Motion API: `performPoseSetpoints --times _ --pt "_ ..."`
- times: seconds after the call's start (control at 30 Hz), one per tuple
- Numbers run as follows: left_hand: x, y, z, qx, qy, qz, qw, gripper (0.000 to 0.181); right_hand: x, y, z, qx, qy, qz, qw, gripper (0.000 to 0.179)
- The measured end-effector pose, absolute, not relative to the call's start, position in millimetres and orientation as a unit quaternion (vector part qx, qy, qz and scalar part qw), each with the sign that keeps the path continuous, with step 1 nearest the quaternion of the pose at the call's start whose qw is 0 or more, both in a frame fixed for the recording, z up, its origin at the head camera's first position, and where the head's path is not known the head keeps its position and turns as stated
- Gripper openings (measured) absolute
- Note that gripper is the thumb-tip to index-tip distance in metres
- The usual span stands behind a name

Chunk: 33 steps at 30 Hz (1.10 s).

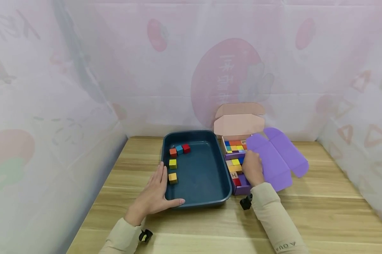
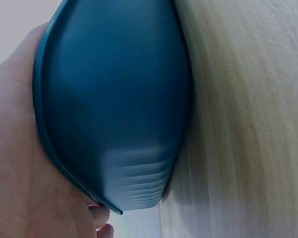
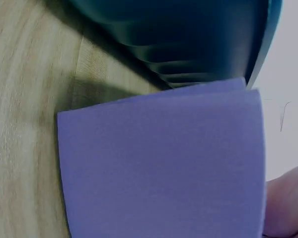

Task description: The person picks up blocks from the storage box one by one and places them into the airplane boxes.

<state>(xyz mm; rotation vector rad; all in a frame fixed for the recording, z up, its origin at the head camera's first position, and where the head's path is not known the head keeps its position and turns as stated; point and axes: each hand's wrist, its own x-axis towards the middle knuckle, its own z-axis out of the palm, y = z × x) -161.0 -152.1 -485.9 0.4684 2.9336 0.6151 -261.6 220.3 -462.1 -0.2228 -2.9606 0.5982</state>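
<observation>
My left hand [image 1: 154,195] rests along the near left corner of a dark blue tray [image 1: 200,183], fingers straight on its left rim and thumb on the front rim. Inside, along the left side, lie a yellow cube [image 1: 173,164], an orange-yellow cube [image 1: 173,178], an orange-red cube [image 1: 173,152], a blue cube [image 1: 179,150] and a red cube [image 1: 186,148]. Over the right part of an open purple box [image 1: 242,191] of coloured blocks, my right hand [image 1: 253,168] reaches in with bent fingers. Its fingertips are hidden, so I cannot tell what they hold.
Behind the purple box stands a second open box with more blocks, its pale pink lid [image 1: 239,124] raised against the patterned cloth wall [image 1: 178,88]. The purple lid [image 1: 273,162] folds out to the right over the wooden table [image 1: 330,208].
</observation>
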Motion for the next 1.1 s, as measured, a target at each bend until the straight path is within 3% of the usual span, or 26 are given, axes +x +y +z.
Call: performPoseSetpoints --times 0.37,0.6,0.67,0.8,1.1 --pt "-161.4 -152.0 -488.6 0.155 0.966 0.203 0.052 0.143 -256.6 203.0 -427.9 -0.019 -0.975 0.209 0.079 0.017" --pt "-160.8 -151.0 -487.0 0.154 0.966 0.202 0.051 0.143 -257.8 168.4 -396.6 0.061 -0.967 0.247 0.021 0.013" --pt "-160.7 -151.2 -487.0 0.152 0.966 0.202 0.052 0.143 -258.0 155.9 -393.9 0.095 -0.965 0.246 0.000 0.024" --pt "-160.5 -151.6 -487.2 0.150 0.966 0.202 0.053 0.143 -259.6 128.3 -393.6 0.146 -0.955 0.254 -0.055 0.035" --pt "-160.6 -151.8 -487.3 0.158 0.965 0.201 0.052 0.141 -275.6 72.8 -408.3 0.291 -0.919 0.218 -0.151 0.035"
